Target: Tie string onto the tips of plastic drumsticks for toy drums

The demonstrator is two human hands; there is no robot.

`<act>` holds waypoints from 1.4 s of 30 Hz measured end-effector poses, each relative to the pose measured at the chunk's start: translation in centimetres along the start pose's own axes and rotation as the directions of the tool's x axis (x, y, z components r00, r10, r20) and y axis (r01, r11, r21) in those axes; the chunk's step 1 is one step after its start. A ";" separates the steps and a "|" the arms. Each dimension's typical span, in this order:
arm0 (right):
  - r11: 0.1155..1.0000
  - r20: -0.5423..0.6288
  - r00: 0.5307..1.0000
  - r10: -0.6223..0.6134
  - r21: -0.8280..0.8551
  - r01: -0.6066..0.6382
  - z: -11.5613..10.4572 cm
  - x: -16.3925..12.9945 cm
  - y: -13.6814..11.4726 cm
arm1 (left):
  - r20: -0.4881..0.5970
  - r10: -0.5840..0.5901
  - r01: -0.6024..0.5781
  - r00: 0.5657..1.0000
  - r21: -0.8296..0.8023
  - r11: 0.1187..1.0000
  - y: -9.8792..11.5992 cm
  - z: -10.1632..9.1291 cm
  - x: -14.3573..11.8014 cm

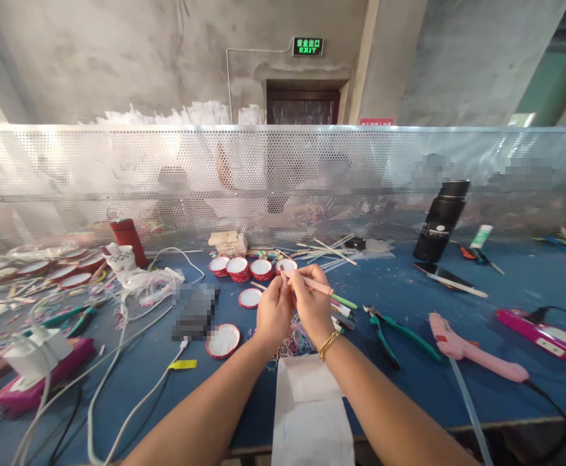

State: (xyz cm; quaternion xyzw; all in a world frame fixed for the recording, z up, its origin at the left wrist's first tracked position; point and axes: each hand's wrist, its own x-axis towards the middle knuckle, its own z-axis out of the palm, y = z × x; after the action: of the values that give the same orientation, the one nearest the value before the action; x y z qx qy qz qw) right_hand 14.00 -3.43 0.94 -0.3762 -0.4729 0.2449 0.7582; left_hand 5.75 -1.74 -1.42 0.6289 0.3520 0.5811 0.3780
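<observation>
In the middle of the head view, my left hand [273, 310] and my right hand [314, 307] meet over the table. Between my left thumb and fingers I pinch a small flat wooden stick [283, 274], its rounded end showing. A pale pink pen-like stick [320, 287] lies in my right hand's closed fingers, pointing left toward the wooden piece; its tip is too small to make out. Just beyond are stacks of red-rimmed round lids [238, 267]. Below my hands lie a tangle of coloured strings [298, 340] and white paper [314, 414].
Pliers [394, 333] and a pink glue gun [471, 349] lie to the right, near a black bottle [442, 220]. Leftward are a phone [196, 314] on a white cable, a power strip [44, 382] and a red flask [130, 241]. A perforated metal screen [283, 181] stands behind.
</observation>
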 end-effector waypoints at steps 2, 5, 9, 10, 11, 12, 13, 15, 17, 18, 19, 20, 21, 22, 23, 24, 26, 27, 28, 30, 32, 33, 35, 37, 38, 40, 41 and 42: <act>1.000 -0.019 1.000 -0.006 -0.007 0.006 0.0 0.1 0.0 | 0.003 -0.007 0.007 1.000 0.003 1.000 -0.1 0.0 0.0; 1.000 -0.051 0.999 -0.018 -0.002 0.018 -0.1 0.1 0.0 | 0.021 -0.029 0.030 0.999 -0.009 1.000 -0.1 0.0 0.0; 1.000 -0.022 1.000 -0.020 0.008 0.021 -0.1 0.1 -0.1 | 0.008 -0.016 0.016 1.000 -0.008 1.000 0.0 0.0 0.0; 1.000 -0.011 1.000 -0.020 0.007 0.020 -0.1 0.0 -0.1 | 0.003 -0.012 0.012 1.000 -0.005 1.000 0.0 0.0 0.0; 1.000 -0.003 1.000 -0.020 0.004 0.020 0.0 0.0 -0.1 | -0.001 -0.012 0.012 1.000 0.001 1.000 0.1 0.0 0.0; 1.000 0.001 1.000 -0.021 0.001 0.021 0.0 0.0 -0.1 | -0.003 -0.013 0.013 1.000 0.009 1.000 0.1 0.0 0.0; 1.000 0.000 1.000 -0.023 -0.003 0.023 -0.1 0.0 -0.1 | -0.004 -0.017 0.017 1.000 0.018 1.000 0.1 0.0 0.0; 0.999 -0.015 0.999 -0.030 -0.012 0.030 -0.1 0.1 -0.1 | -0.004 -0.027 0.027 1.000 0.026 0.999 0.2 0.0 -0.1; 0.999 -0.032 0.999 -0.031 -0.016 0.031 -0.1 0.1 -0.2 | 0.002 -0.038 0.038 0.999 0.016 0.999 0.3 0.0 -0.1; 0.999 -0.037 0.999 -0.029 -0.014 0.029 -0.2 0.1 -0.2 | 0.007 -0.040 0.040 0.999 0.007 0.999 0.2 0.0 -0.1; 1.000 -0.036 0.999 -0.027 -0.012 0.027 -0.2 0.1 -0.2 | 0.011 -0.039 0.039 0.999 -0.002 0.999 0.2 0.0 -0.1; 1.000 -0.030 0.999 -0.025 -0.010 0.025 -0.2 0.1 -0.2 | 0.012 -0.036 0.037 0.999 -0.009 0.999 0.2 0.0 -0.1; 1.000 -0.021 0.999 -0.024 -0.008 0.024 -0.2 0.1 -0.2 | 0.010 -0.034 0.034 0.999 -0.015 0.999 0.1 0.0 -0.1; 1.000 -0.011 1.000 -0.024 -0.008 0.024 -0.1 0.0 -0.2 | 0.006 -0.032 0.032 0.999 -0.018 0.999 0.1 0.0 -0.1; 1.000 -0.003 1.000 -0.023 -0.008 0.023 -0.1 0.0 -0.1 | 0.000 -0.032 0.032 0.999 -0.019 0.999 0.1 0.0 0.0; 1.000 -0.001 1.000 -0.021 -0.010 0.021 -0.1 0.0 -0.1 | -0.004 -0.033 0.033 0.999 -0.018 0.999 0.0 0.0 0.0; 1.000 -0.015 1.000 -0.017 -0.011 0.017 -0.1 0.1 0.0 | -0.003 -0.035 0.035 0.999 -0.013 0.999 0.1 0.0 0.0; 1.000 -0.029 0.999 -0.016 -0.008 0.016 -0.1 0.1 0.0 | 0.001 -0.033 0.033 0.999 -0.009 0.999 0.1 0.0 -0.1; 1.000 -0.041 0.999 -0.014 -0.003 0.014 -0.1 0.1 0.0 | 0.007 -0.030 0.030 1.000 -0.005 1.000 0.1 0.0 -0.1; 1.000 -0.051 0.999 -0.011 0.013 0.011 0.0 0.1 -0.1 | 0.013 -0.028 0.028 1.000 0.001 1.000 0.2 0.0 -0.1; 1.000 -0.033 0.999 -0.008 0.027 0.009 0.0 0.0 -0.2 | 0.011 -0.027 0.027 1.000 0.006 1.000 0.1 0.0 -0.1; 1.000 -0.020 1.000 -0.006 0.030 0.006 0.0 0.0 -0.2 | 0.009 -0.026 0.026 1.000 0.010 1.000 0.1 0.0 -0.1; 1.000 -0.004 1.000 -0.002 0.030 0.002 0.0 0.0 -0.1 | 0.005 -0.022 0.021 1.000 0.026 0.999 0.0 0.0 -0.1; 1.000 -0.012 1.000 -0.003 0.022 0.004 0.0 0.0 -0.1 | 0.007 -0.024 0.023 1.000 0.038 0.999 0.0 0.0 -0.1; 1.000 -0.023 1.000 -0.006 0.018 0.007 0.0 0.0 0.0 | 0.009 -0.027 0.027 1.000 0.039 0.999 0.0 0.0 -0.1; 1.000 -0.038 0.999 -0.012 0.014 0.012 -0.1 0.0 0.0 | 0.016 -0.027 0.027 1.000 0.029 0.999 0.0 0.0 -0.1; 1.000 -0.038 0.999 -0.013 0.016 0.014 -0.1 0.0 0.1 | 0.015 -0.024 0.024 1.000 0.022 0.999 0.1 0.0 -0.1; 1.000 -0.033 0.999 -0.015 0.019 0.015 -0.1 0.0 0.1 | 0.012 -0.020 0.020 1.000 0.015 1.000 0.1 0.0 -0.1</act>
State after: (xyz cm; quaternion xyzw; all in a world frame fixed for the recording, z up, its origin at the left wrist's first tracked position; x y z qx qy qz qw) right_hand 14.08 -3.38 0.87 -0.3694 -0.4608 0.2374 0.7713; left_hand 5.78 -1.87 -1.43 0.6317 0.3606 0.5708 0.3811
